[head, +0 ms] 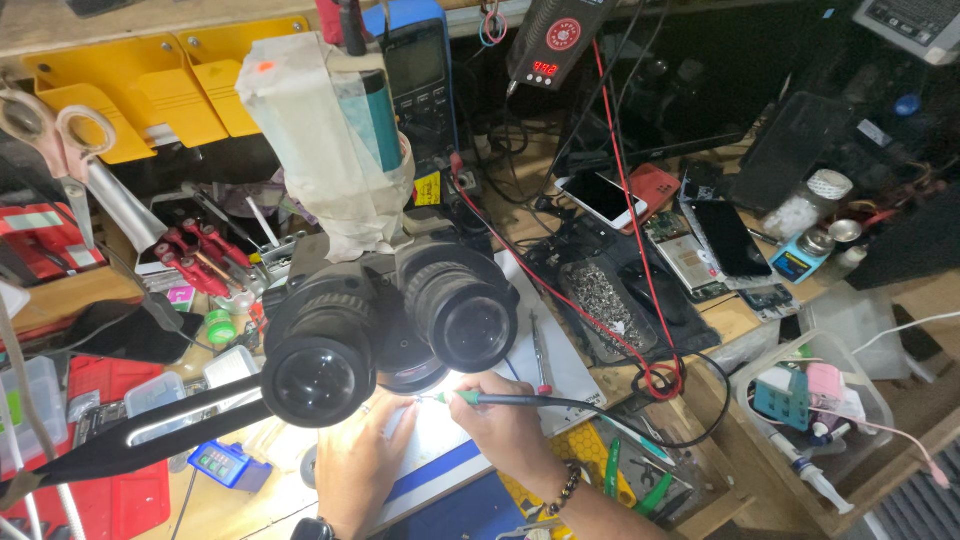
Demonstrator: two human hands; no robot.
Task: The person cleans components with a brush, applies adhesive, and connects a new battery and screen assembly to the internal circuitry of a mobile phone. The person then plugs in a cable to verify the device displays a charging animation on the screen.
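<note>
The right hand [505, 425] is closing its fingers around a slim soldering iron with a green collar and a black handle [478, 398], gripping it like a pen near the front edge of the cluttered wooden table [745, 318]. The iron's tip is pointing left into the brightly lit patch under the black stereo microscope with two large round eyepieces [385, 325], and its black cord is trailing away to the right. A beaded bracelet [566, 488] is sitting on that wrist.

The left hand [355, 465] is lying palm down on the white mat with a blue stripe [450, 465], just left of the lit patch, its fingers reaching in under the microscope; the glare and the eyepieces are hiding the fingertips, so whether they are pinching or merely pressing something cannot be told. A dark watch [312, 528] is showing at that wrist.

Behind the microscope, red-handled tools [200, 255] are lying toward the left. Toward the right edge, a dark tray of small screws [605, 300], a white phone [602, 197] and a dark phone [730, 238] are resting well apart from both hands.
</note>
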